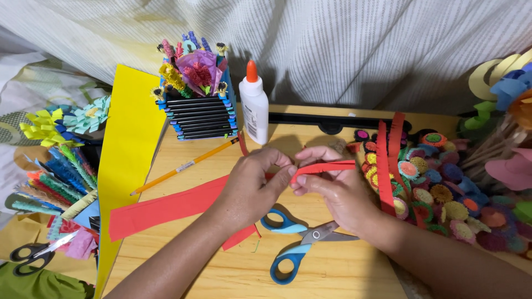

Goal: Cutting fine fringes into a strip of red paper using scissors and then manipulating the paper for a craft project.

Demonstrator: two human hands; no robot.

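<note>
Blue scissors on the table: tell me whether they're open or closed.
Open. The blue scissors lie flat on the wooden table, their two handle loops spread apart, below both hands.

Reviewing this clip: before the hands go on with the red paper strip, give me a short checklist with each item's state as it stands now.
1. Red strip pinched by both hands: ok.
2. Left hand and right hand meet at the strip's end: ok.
3. Scissors free, lying on the table below the hands: ok.
4. Glue bottle upright, cap on: ok.
5. Glue on the strip: cannot tell.
</note>
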